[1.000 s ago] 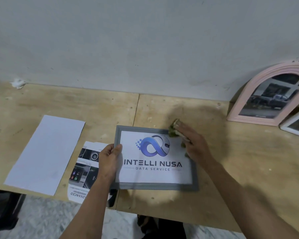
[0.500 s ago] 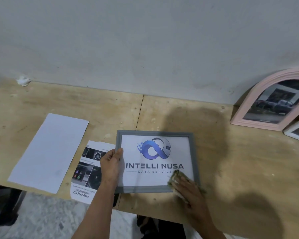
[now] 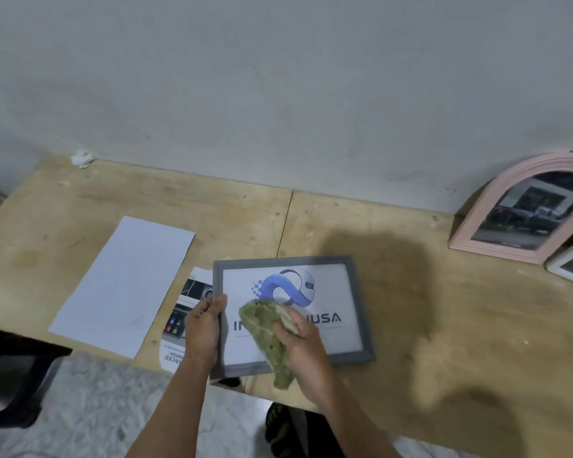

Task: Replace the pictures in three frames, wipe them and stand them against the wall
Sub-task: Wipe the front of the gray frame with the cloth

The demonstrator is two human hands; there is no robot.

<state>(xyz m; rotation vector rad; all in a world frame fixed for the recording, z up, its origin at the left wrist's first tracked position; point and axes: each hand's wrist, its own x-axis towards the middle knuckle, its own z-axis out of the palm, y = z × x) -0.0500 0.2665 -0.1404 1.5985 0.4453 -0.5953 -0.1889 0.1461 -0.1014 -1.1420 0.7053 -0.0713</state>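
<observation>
With the left hand (image 3: 203, 328) pinching the grey frame (image 3: 361, 312) overhanging the table's (image 3: 444, 325) near edge, hard rubbing by the cloth-clutching (image 3: 268, 335) right hand (image 3: 303, 345) could tip it off.

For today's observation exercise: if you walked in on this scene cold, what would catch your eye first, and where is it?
The grey picture frame with a blue logo print lies flat near the front edge of the plywood table, the left hand gripping its left side while the right hand presses a green cloth on its glass. A pink arched frame leans against the wall at far right, and a blank white sheet lies to the left.
</observation>
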